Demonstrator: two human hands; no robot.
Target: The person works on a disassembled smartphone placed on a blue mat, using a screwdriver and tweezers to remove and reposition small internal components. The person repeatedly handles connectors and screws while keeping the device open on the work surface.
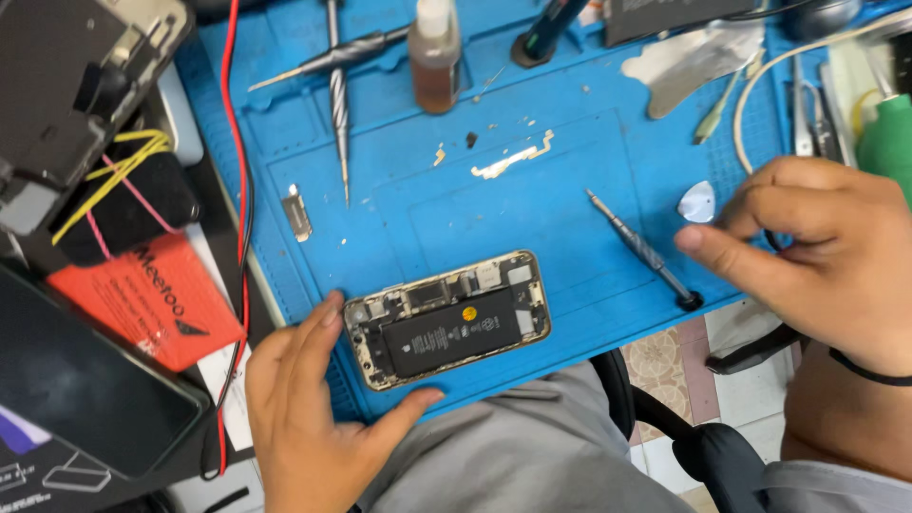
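Note:
An opened phone body (448,319) with a black battery lies on the blue work mat (475,218) near its front edge. My left hand (309,418) steadies the phone's left end, index finger at its top corner and thumb under its lower edge. Off to the right my right hand (817,252) hovers with fingers curled and nothing visible in them. Its fingertips are next to a white triangular pick (697,201). A thin screwdriver (641,250) lies between that hand and the phone.
Two more screwdrivers (338,90), a small brown bottle (436,57), a metal spudger (692,59) and a small metal plate (297,211) lie on the mat. A red wire (237,142), a red card (152,299), a dark phone screen (81,380) and tweezers (806,109) sit around it.

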